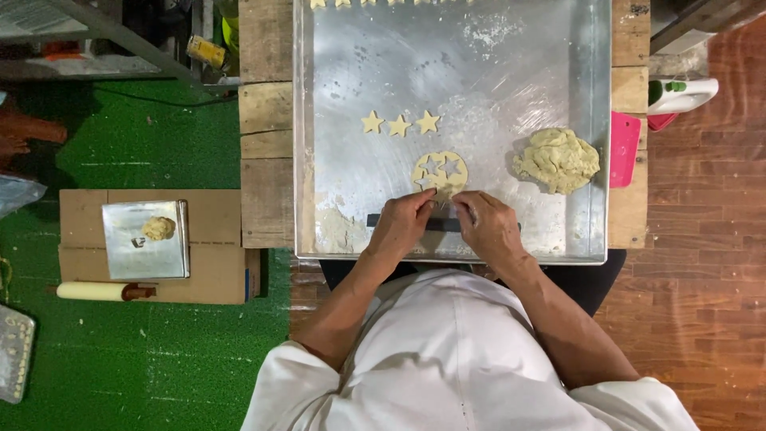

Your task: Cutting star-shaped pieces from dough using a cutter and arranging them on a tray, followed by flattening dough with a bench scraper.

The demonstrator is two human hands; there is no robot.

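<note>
A lump of dough [557, 160] lies at the right of the metal tray [335, 96], with a pink scraper [625, 148] just beyond its rim. Far left, on cardboard [215, 271] over green turf [144, 359], sit a small steel tray [128, 247] and a rolling pin [100, 291].
</note>
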